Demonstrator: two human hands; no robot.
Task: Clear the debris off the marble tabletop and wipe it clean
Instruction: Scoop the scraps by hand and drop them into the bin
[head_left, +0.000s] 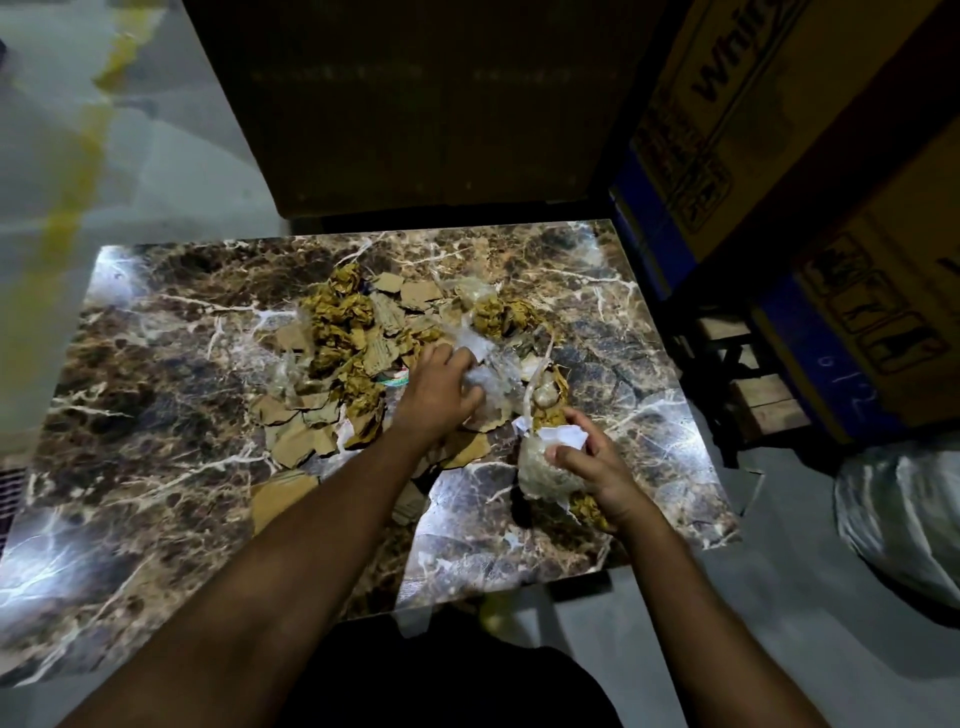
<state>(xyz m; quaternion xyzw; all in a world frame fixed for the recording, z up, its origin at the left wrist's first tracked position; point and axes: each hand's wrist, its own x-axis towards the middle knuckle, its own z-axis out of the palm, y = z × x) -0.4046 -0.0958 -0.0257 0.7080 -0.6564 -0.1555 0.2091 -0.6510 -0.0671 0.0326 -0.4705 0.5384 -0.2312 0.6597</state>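
Mid-table (156, 415), the debris (337, 332) looks light and crumpled, best scooped in bunches: left hand (441, 389) closes on clear plastic (488, 374), right hand (592, 467) holds a wad (540, 467).

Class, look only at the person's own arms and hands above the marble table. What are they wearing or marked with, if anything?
Both forearms are bare up to the picture's lower edge; no sleeves show. The left hand and right hand wear no gloves, and no ring, watch or bracelet is visible, though the picture is somewhat blurred. No markings show. Dark clothing appears at the bottom, between the arms.
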